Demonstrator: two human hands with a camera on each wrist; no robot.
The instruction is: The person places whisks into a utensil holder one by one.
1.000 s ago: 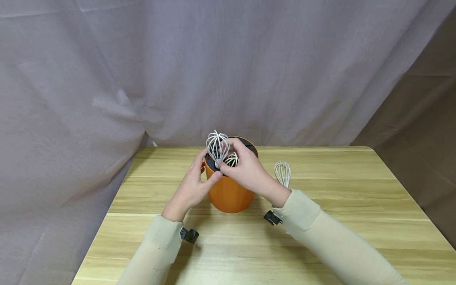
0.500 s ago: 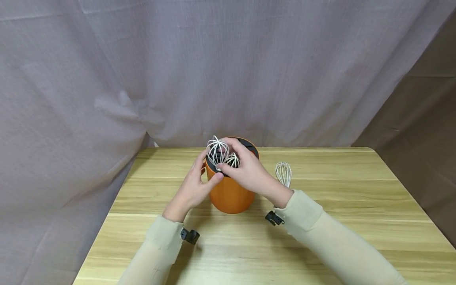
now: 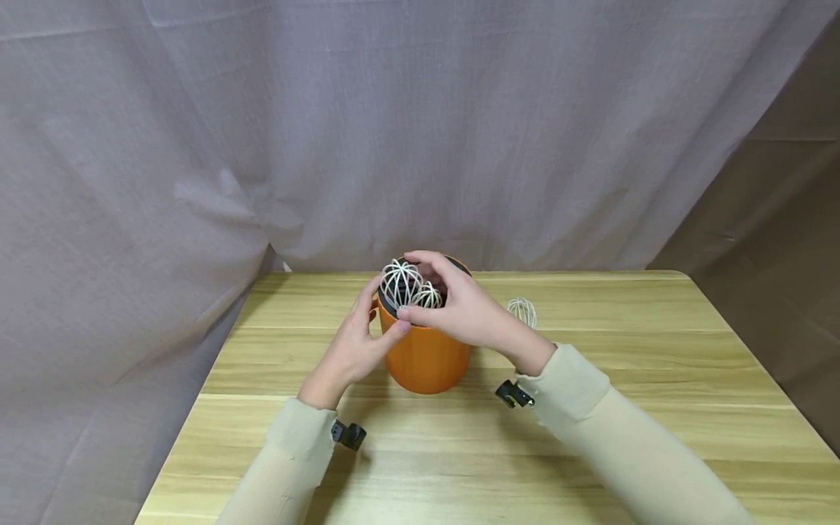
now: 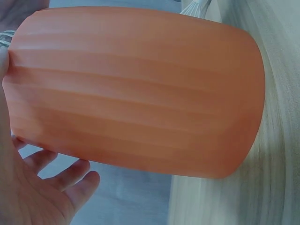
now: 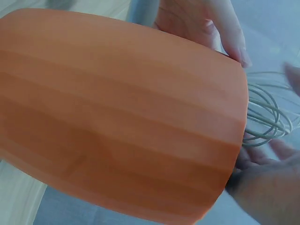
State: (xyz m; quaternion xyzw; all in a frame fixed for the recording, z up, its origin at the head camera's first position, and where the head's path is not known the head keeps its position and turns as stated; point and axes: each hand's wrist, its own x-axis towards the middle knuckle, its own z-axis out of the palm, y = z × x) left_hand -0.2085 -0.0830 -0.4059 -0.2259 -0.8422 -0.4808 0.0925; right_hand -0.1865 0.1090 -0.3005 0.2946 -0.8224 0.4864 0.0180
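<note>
An orange utensil holder (image 3: 426,361) with a dark top insert stands upright on the table. Two whisks rise from its top: a larger whisk (image 3: 401,281) at the left and a smaller whisk (image 3: 429,296) beside it. Their handles are hidden inside. My left hand (image 3: 354,343) holds the holder's left side near the rim, thumb in front and fingers round the side. Over the top, my right hand (image 3: 469,310) has its thumb and fingers spread around the whisk heads. In the right wrist view, wire loops (image 5: 267,115) show between that hand's parted thumb and fingers.
Another whisk (image 3: 523,312) is on the wooden table (image 3: 623,343) to the right, partly hidden by my right forearm. Behind the table's back edge hangs a grey curtain (image 3: 459,131). Each wrist carries a small black camera mount (image 3: 349,435).
The larger whisk has sunk lower into the holder. My right hand's fingers have spread away from it, and the right forearm has shifted slightly right. The left hand stays put.
</note>
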